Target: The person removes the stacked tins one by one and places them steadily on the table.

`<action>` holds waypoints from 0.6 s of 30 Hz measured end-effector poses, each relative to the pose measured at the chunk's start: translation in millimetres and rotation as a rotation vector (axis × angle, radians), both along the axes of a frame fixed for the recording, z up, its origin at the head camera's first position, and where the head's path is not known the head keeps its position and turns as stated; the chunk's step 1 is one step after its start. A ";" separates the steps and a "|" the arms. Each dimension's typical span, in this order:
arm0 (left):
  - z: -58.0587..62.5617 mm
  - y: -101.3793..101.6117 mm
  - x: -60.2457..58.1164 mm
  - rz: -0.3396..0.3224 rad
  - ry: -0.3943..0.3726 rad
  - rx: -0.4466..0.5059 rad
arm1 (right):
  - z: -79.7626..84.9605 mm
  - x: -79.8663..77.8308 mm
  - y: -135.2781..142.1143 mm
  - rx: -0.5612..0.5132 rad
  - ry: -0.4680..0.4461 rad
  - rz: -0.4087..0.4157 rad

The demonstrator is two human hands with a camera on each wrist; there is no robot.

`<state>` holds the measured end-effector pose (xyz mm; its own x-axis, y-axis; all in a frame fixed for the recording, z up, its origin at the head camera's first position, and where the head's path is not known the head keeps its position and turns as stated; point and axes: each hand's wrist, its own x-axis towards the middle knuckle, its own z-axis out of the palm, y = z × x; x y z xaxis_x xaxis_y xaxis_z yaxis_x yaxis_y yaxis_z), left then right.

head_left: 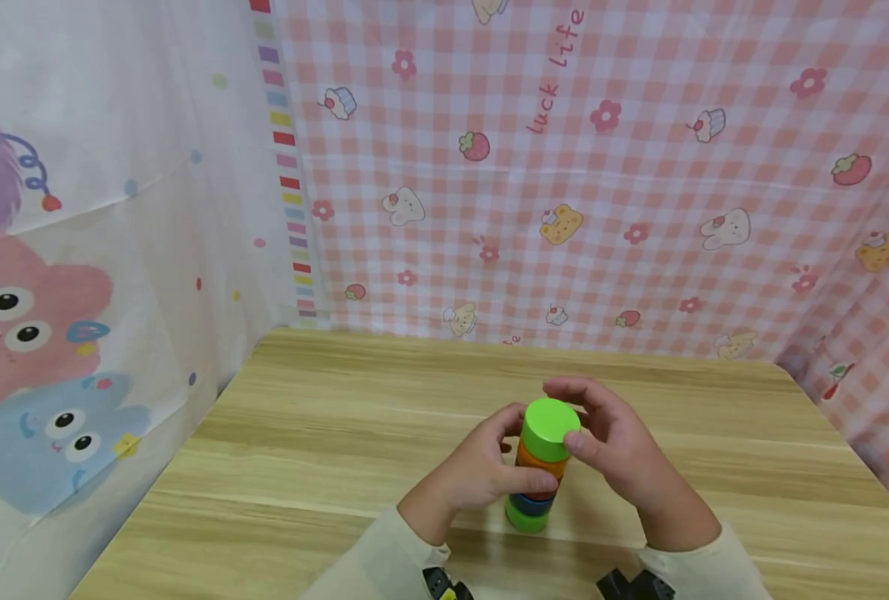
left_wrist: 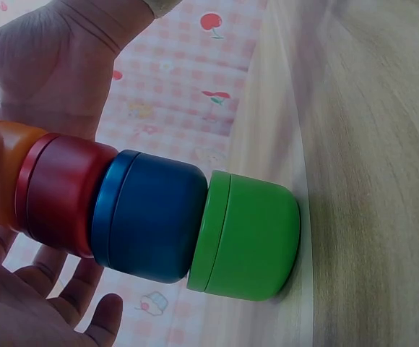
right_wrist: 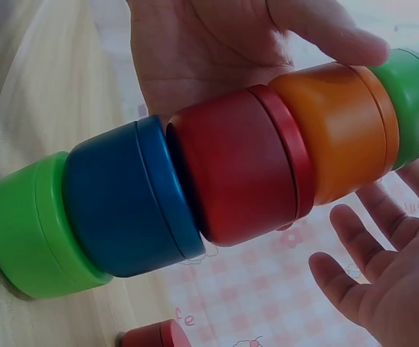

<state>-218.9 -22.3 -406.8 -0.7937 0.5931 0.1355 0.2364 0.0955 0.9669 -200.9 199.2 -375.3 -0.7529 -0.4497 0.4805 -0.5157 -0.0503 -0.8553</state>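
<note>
A tower of round-edged lidded jars stands on the wooden table, leaning slightly. From the bottom come a green jar (head_left: 526, 520), a blue jar (left_wrist: 152, 217), a red jar (right_wrist: 238, 166), an orange jar (right_wrist: 336, 130) and the top green jar (head_left: 552, 421). My left hand (head_left: 474, 467) curves round the upper tower, thumb across the front by the orange jar; its other fingers are partly hidden behind. At the top, my right hand (head_left: 620, 450) puts its thumb against the green jar's side, index finger behind the lid. Its lower fingers spread apart from the tower.
Another red jar (right_wrist: 155, 335) lies partly in the right wrist view, beyond the tower. Behind the table (head_left: 302, 417) hangs a pink checked cloth (head_left: 444, 183); a white printed cloth (head_left: 167, 250) hangs at the left.
</note>
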 end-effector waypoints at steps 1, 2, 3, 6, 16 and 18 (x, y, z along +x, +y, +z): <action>-0.2 0.2 0.1 0.001 0.001 0.001 | -0.1 -0.2 -0.2 0.000 0.002 0.007; -0.4 0.5 0.2 0.002 0.002 0.002 | -0.3 -0.5 -0.1 0.001 0.003 0.015; -0.6 0.8 0.3 0.003 0.002 0.003 | -0.4 -0.7 -0.1 -0.001 0.004 0.026; -1.2 1.6 0.5 0.010 0.005 -0.002 | -0.8 -1.0 0.0 -0.004 0.004 0.049; -3.7 2.7 1.0 0.026 -0.007 0.004 | 0.0 0.4 -1.7 0.030 0.020 0.028; -4.4 2.7 1.3 0.025 -0.017 0.012 | 0.1 0.5 -2.1 0.038 0.020 0.020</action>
<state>-217.6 -19.6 -411.2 -0.8103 0.5717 0.1287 0.2174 0.0894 0.9720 -200.4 197.1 -375.2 -0.7337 -0.4832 0.4777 -0.5323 -0.0282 -0.8461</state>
